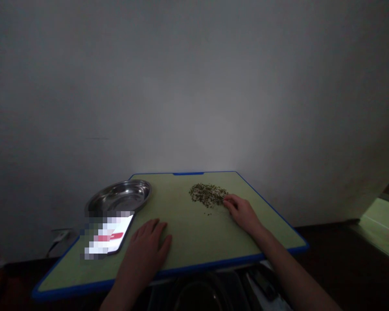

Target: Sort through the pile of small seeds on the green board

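Observation:
A loose, thin pile of small dark greenish-brown dried bits [205, 194] is spread on the pale green tabletop [184, 242]; they are too small to name exactly. At the pile's right edge is my right hand [243, 211], its thumb and fingers drawn together in a pinch. What is between those fingertips, if anything, is hidden. My left hand [149, 244] lies flat on the table with its fingers a little apart, holding nothing. To its left is a phone [125, 231] with a lit screen, partly blurred out. Behind the phone is a round, shallow steel basin [126, 196].
The table has a blue rim [214, 263] and its far edge stands by a grey wall [194, 86]. A white plug or adapter [61, 236] with a cord is low at the left. Dark objects are beneath the near edge.

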Tool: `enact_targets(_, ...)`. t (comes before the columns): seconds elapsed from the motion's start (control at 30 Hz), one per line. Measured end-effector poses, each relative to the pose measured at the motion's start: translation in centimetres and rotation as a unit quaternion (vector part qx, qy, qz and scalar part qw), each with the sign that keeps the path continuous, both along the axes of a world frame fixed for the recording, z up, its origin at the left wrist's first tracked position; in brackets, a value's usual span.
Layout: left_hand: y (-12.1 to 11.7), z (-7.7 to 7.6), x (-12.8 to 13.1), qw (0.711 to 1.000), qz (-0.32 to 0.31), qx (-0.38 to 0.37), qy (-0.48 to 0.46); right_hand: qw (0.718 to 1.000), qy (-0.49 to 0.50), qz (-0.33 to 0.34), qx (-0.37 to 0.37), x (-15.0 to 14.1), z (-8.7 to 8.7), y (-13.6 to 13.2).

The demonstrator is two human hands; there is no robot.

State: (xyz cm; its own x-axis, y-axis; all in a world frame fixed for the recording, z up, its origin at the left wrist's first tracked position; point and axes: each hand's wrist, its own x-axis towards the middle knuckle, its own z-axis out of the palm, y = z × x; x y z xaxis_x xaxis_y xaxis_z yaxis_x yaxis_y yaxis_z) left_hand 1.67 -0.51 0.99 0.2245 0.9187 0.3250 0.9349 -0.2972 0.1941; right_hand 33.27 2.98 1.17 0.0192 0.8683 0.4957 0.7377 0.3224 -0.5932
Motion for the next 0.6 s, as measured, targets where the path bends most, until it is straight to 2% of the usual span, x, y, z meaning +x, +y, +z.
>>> enact_targets(0.23, -0.09, -0.01, -0.09, 1.000, -0.004, -0.006, 0.002, 1.000, -0.013, 0.022, -0.016, 0.27, 0.01, -0.36)
enact_targets(0.47, -0.05, -0.06, -0.06, 1.000, -0.006, -0.005, -0.002, 0.999, -0.026, -0.016, -0.026, 0.51, -0.06, -0.14)
enact_targets(0.6, -0.18, 0.24, 0.10, 1.000, -0.001, -0.015, 0.010, 0.999, -0.033, -0.010, -0.029, 0.28, 0.06, -0.36)
